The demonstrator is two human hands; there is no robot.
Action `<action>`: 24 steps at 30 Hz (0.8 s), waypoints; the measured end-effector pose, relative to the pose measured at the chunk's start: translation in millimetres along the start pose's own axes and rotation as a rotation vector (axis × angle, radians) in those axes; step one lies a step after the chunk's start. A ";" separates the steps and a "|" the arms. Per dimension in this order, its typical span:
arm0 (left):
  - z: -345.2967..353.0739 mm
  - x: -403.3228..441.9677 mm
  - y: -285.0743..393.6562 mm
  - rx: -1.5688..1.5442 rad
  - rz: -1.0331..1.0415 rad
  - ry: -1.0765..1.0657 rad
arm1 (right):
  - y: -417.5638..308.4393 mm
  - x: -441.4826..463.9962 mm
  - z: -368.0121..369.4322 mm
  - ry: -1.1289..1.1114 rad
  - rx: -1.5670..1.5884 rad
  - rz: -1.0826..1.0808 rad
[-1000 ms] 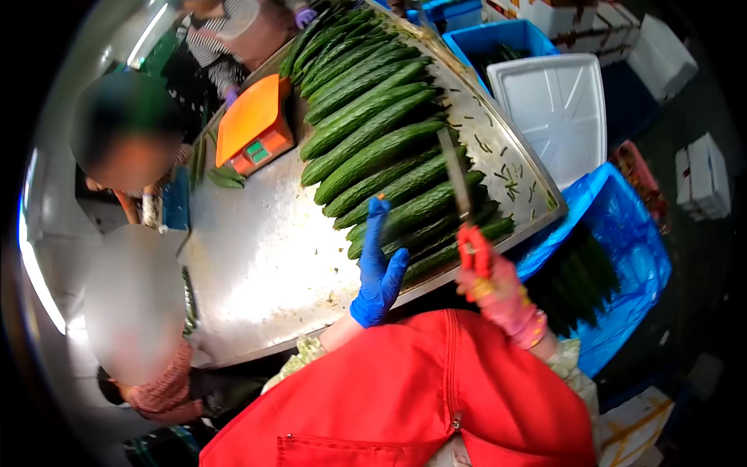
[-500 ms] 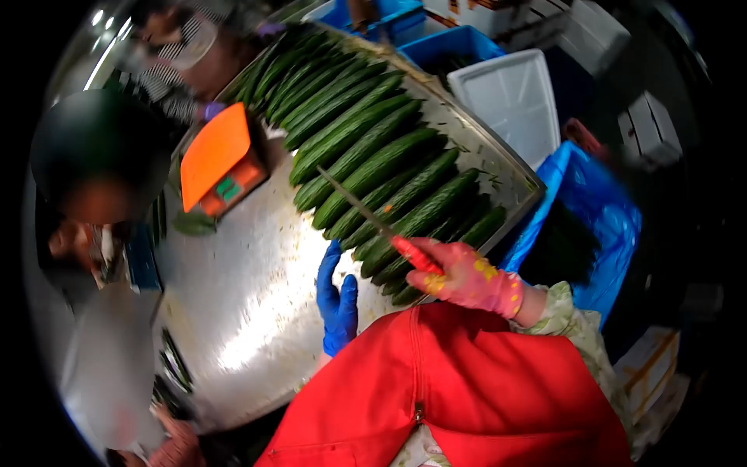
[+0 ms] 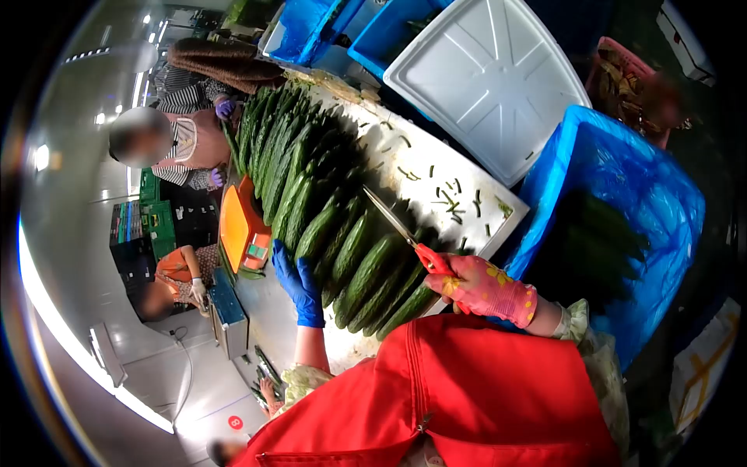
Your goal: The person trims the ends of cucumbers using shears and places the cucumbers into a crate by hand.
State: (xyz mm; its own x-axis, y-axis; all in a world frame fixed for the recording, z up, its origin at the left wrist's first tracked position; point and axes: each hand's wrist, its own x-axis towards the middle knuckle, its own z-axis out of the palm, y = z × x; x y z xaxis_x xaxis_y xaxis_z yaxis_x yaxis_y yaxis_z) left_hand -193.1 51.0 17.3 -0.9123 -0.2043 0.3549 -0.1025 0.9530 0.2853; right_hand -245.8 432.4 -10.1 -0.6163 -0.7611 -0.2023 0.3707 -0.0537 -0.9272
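Note:
A long pile of green cucumbers (image 3: 362, 265) lies side by side across the metal table. My right hand (image 3: 489, 291), in a pink glove with yellow flowers, grips red-handled scissors (image 3: 393, 216). Their blades look closed and point up and left over the cucumbers. My left hand (image 3: 298, 286) wears a blue glove, its fingers stretched out and apart by the near ends of the cucumbers. Whether its fingertips touch them I cannot tell. Small cut stem bits (image 3: 449, 201) are scattered along the white far edge of the table.
An orange scale (image 3: 240, 226) stands left of the pile. To the right is a blue-lined crate (image 3: 661, 183) with dark green cucumbers inside, beside a white lid (image 3: 486, 78). Blue bins (image 3: 389, 43) stand at the back. One co-worker (image 3: 198, 140) is at the far end, another (image 3: 183, 276) at left.
The view has turned and shifted. My left hand has moved from over bare metal to the cucumbers' near ends. My right hand still holds the scissors over the pile.

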 end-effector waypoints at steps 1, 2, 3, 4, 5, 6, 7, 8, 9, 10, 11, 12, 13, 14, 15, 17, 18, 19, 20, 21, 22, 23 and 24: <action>1.5 1.3 1.9 0.039 0.001 0.000 | -6.2 3.8 -8.7 0.000 0.084 0.092; 0.7 0.3 4.9 0.076 0.002 0.000 | -10.4 9.7 -19.2 0.000 0.167 0.186; 1.2 -0.1 7.6 0.113 0.001 0.002 | -10.7 17.8 -31.2 -0.005 0.189 0.189; 1.5 0.9 9.8 0.101 -0.015 -0.006 | -11.2 27.6 -42.9 -0.016 0.211 0.196; 0.5 1.0 12.9 0.090 -0.026 -0.015 | -12.4 39.8 -54.2 -0.031 0.230 0.204; -0.1 1.1 16.2 0.076 -0.039 -0.020 | -32.3 50.5 -72.2 -0.045 0.211 0.307; -0.9 0.7 17.4 0.060 -0.052 -0.024 | -54.3 62.0 -88.7 -0.053 0.261 0.325; -1.6 -0.5 15.7 0.044 -0.085 -0.039 | -63.6 80.1 -105.5 -0.086 0.156 0.288; -1.2 -1.2 16.5 0.043 -0.109 -0.040 | -72.2 100.2 -121.8 -0.118 0.050 0.247; -1.7 -1.2 19.4 0.042 -0.132 -0.045 | -82.9 121.0 -137.7 -0.181 -0.033 0.196; -2.1 -0.8 22.6 0.040 -0.155 -0.053 | -94.3 140.9 -151.8 -0.241 -0.114 0.145; -1.8 -0.2 27.0 0.035 -0.175 -0.050 | -108.1 158.1 -161.3 -0.215 -0.165 0.218; -1.7 0.3 28.6 0.033 -0.179 -0.047 | -119.5 177.6 -168.6 -0.210 -0.204 0.275; -1.4 0.4 28.4 0.040 -0.187 -0.046 | -120.7 202.3 -178.6 -0.271 -0.254 0.291; -1.3 -0.7 27.9 0.048 -0.196 -0.045 | -120.1 225.0 -185.5 -0.333 -0.304 0.306; 1.0 -5.1 21.5 0.047 -0.170 -0.033 | -138.1 252.7 -190.6 -0.356 -0.321 0.380; 1.5 -3.7 24.0 0.044 -0.190 -0.038 | -135.9 270.5 -192.6 -0.382 -0.294 0.388; 1.6 -1.3 28.9 0.039 -0.210 -0.045 | -133.5 286.9 -193.7 -0.406 -0.265 0.397; 2.0 -2.9 27.2 0.035 -0.256 -0.042 | -132.4 301.8 -194.0 -0.434 -0.268 0.400; 2.2 -2.0 28.1 0.029 -0.276 -0.037 | -132.3 315.7 -193.6 -0.461 -0.273 0.400; 3.1 -4.2 26.8 -0.002 -0.313 -0.027 | -132.3 328.3 -193.2 -0.486 -0.277 0.402; 4.4 -5.7 25.5 -0.032 -0.351 -0.016 | -131.7 340.7 -193.3 -0.526 -0.250 0.412; 5.8 -4.2 27.5 -0.058 -0.352 -0.007 | -133.7 350.9 -191.6 -0.566 -0.223 0.422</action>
State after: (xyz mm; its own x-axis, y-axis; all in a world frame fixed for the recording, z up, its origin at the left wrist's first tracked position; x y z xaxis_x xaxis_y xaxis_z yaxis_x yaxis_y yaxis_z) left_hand -194.4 79.4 18.4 -0.8279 -0.5160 0.2199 -0.3882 0.8101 0.4393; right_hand -644.8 296.4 -17.5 0.0226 -0.9081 -0.4182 0.3093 0.4041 -0.8608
